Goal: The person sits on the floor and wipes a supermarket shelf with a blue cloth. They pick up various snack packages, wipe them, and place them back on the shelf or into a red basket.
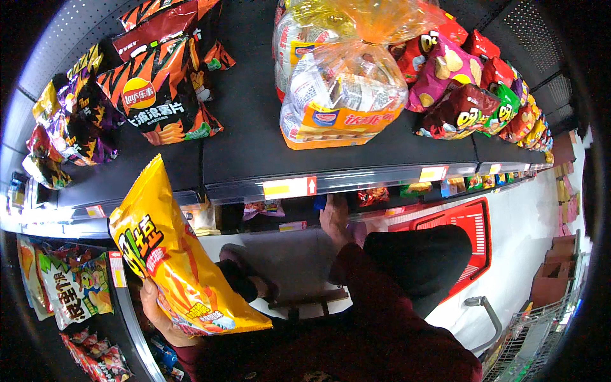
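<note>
My left hand (pixel 164 313) grips a yellow snack bag (pixel 179 262) by its lower left side and holds it up in front of the black shelf (pixel 248 157). My right hand (pixel 335 219) reaches in beneath the shelf's front edge, and its fingertips are close to a small blue packet (pixel 320 202). Whether the fingers touch the packet cannot be told, as they are partly hidden in shadow. On the shelf above stand a black and orange Lay's chip bag (pixel 155 93) and an orange clear-wrapped multipack (pixel 343 105).
Colourful snack bags (pixel 458 110) crowd the shelf's right side. More bags (pixel 74 291) stand on the lower left shelf. A red plastic basket (pixel 477 238) lies on the floor by my knee. At the lower right is a wire shopping cart (pixel 530 329), with brown cardboard boxes (pixel 553 281) beyond.
</note>
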A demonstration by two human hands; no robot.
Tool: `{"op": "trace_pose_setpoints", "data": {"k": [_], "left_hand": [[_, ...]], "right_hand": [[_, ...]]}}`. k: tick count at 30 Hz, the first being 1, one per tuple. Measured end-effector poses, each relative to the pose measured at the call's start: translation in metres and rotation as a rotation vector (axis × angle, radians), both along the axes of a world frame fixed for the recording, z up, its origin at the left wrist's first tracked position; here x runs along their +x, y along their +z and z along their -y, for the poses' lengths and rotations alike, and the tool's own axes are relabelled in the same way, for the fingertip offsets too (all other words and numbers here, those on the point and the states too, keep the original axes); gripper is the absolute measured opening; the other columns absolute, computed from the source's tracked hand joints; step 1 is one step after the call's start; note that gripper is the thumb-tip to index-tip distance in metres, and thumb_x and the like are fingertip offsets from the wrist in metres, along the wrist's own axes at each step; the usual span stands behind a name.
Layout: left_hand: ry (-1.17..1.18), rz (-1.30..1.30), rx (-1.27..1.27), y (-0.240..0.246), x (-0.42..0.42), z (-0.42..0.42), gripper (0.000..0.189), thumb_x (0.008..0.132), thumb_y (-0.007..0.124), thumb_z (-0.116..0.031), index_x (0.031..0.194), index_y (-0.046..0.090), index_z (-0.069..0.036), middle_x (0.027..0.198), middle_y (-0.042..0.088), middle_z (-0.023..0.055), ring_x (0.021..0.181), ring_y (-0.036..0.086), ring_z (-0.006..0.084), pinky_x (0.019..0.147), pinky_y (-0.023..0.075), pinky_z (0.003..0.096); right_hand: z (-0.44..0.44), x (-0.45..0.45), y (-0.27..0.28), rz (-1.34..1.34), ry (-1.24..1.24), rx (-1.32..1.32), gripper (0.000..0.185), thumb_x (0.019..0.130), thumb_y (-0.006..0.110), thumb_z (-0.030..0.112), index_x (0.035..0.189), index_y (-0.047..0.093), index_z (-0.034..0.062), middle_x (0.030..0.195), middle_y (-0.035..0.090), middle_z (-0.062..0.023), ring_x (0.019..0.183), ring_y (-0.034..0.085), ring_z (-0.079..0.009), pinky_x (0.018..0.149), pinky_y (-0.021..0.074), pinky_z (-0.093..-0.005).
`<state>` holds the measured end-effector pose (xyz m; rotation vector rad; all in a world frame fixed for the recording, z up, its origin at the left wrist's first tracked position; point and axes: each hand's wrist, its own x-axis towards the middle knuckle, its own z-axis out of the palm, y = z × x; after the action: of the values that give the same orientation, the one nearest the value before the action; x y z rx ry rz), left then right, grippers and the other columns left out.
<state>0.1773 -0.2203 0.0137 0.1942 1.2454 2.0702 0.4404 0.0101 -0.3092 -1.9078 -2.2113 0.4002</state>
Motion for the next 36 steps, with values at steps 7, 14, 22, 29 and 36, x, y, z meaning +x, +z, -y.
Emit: {"op": "trace_pose_setpoints", "data": {"k": [7, 14, 22, 29, 36], "left_hand": [[-0.133, -0.027, 0.064, 0.001, -0.01, -0.006, 0.053, 0.096, 0.05, -0.04, 0.133, 0.05, -0.002, 0.125, 0.061, 0.0131, 0.111, 0.062, 0.0263, 0.096, 0.0494, 0.0399], [-0.052, -0.121, -0.013, 0.009, 0.002, -0.013, 0.047, 0.095, 0.051, -0.035, 0.129, 0.051, -0.001, 0.12, 0.063, 0.0123, 0.109, 0.063, 0.0228, 0.095, 0.0514, 0.0366], [-0.138, 0.233, 0.127, 0.019, 0.0, -0.014, 0.049, 0.091, 0.062, -0.02, 0.134, 0.049, -0.002, 0.125, 0.063, 0.014, 0.113, 0.064, 0.0259, 0.101, 0.05, 0.0392], [-0.195, 0.208, 0.126, 0.023, -0.004, -0.014, 0.051, 0.087, 0.07, -0.016, 0.131, 0.052, -0.001, 0.119, 0.066, 0.0123, 0.103, 0.068, 0.0233, 0.093, 0.0546, 0.0364], [-0.347, 0.179, 0.168, 0.005, -0.01, -0.013, 0.05, 0.087, 0.075, -0.015, 0.13, 0.053, -0.003, 0.119, 0.066, 0.0106, 0.1, 0.069, 0.0204, 0.088, 0.0562, 0.034]], "right_hand": [[-0.084, 0.001, -0.011, 0.117, 0.104, -0.057, 0.047, 0.092, 0.057, 0.03, 0.13, 0.055, 0.0039, 0.132, 0.055, -0.0214, 0.12, 0.054, -0.0395, 0.103, 0.0423, -0.0489], [-0.066, -0.021, -0.02, 0.026, 0.094, 0.057, 0.038, 0.094, 0.052, 0.031, 0.12, 0.061, 0.0036, 0.117, 0.064, -0.0199, 0.107, 0.062, -0.0373, 0.094, 0.0485, -0.0483], [0.014, -0.022, 0.004, -0.02, 0.361, 0.029, 0.07, 0.083, 0.07, 0.029, 0.144, 0.045, 0.0042, 0.154, 0.034, -0.0217, 0.144, 0.029, -0.0414, 0.112, 0.0353, -0.0489], [0.035, 0.003, -0.016, -0.041, 0.459, -0.088, 0.066, 0.082, 0.068, 0.028, 0.14, 0.049, 0.0028, 0.149, 0.043, -0.0201, 0.134, 0.043, -0.0395, 0.109, 0.04, -0.0464], [0.035, 0.045, -0.042, -0.394, 0.212, -0.427, 0.047, 0.084, 0.064, 0.026, 0.125, 0.057, 0.004, 0.128, 0.059, -0.0188, 0.116, 0.058, -0.0358, 0.1, 0.0474, -0.0463]]}}
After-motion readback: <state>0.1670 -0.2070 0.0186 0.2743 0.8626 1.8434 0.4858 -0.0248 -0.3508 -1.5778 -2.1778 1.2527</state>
